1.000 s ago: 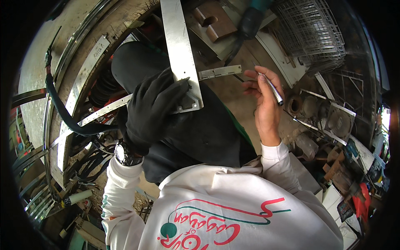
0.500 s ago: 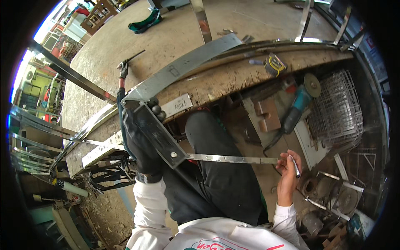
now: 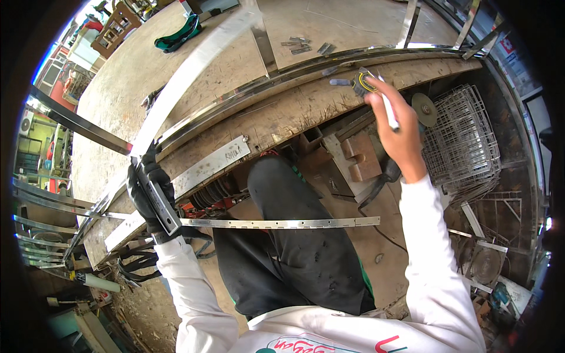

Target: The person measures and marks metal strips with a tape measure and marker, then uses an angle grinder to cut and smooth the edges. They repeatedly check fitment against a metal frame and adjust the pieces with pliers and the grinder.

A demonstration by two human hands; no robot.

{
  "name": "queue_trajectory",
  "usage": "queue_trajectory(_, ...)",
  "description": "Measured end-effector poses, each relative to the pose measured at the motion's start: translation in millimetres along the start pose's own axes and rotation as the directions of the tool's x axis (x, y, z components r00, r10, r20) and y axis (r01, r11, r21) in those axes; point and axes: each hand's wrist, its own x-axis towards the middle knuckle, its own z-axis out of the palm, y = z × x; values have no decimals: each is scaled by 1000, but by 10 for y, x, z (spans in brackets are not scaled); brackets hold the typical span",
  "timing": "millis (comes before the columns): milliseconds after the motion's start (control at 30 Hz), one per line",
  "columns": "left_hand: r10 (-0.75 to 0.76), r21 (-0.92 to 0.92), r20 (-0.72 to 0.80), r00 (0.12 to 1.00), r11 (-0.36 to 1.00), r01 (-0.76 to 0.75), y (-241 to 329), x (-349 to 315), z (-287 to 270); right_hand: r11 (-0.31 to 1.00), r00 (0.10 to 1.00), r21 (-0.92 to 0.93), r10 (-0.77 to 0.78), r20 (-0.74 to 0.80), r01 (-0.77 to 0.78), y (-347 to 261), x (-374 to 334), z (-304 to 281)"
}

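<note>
My left hand (image 3: 150, 191), in a black glove, is closed round the thick arm of a metal square (image 3: 163, 206). The square's long shiny blade (image 3: 194, 65) slants up and away over the table. Below that hand a narrow metal strip (image 3: 282, 224) with small holes and notches runs rightward above my thighs. My bare right hand (image 3: 400, 120) holds a white pen-like marker (image 3: 388, 109). Its fingertips are at a black and yellow tape measure (image 3: 360, 84) on the table's edge; whether they grip it is unclear.
An angle grinder's disc (image 3: 424, 110) shows beside my right hand, near a wire rack (image 3: 462, 141). Curved polished metal bars (image 3: 265, 53) stand along the wooden table (image 3: 282, 123). Small metal pieces (image 3: 297, 45) and a green-and-black item (image 3: 178, 34) lie farther back. A marked metal plate (image 3: 215, 159) rests near the front edge.
My right hand has left the strip's free end and reached forward to the tape measure, marker still in it. The square has shifted left, its blade now pointing more steeply away.
</note>
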Motion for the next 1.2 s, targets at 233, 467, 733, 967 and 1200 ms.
queue_trajectory(233,460,959,169,872,128,-254,-72,221,21,751,932,-551,-286,225,363,693,515,439)
queue_trajectory(467,313,905,123,942,354,-236,-132,1543,-303,790,917,-469,-370,150,396,387,427,505)
queue_trajectory(733,274,957,31,961,-286,50,63,2760,-581,977,994,190,94,46,-101,-496,-65,360)
queue_trajectory(967,152,645,-245,957,763,44,-1003,1728,644,920,970,308,237,53,-242,-995,-632,-190)
queue_trajectory(1200,-422,896,107,900,434,97,-1592,-421,1384,887,996,455,54,64,-78,-1660,-878,181)
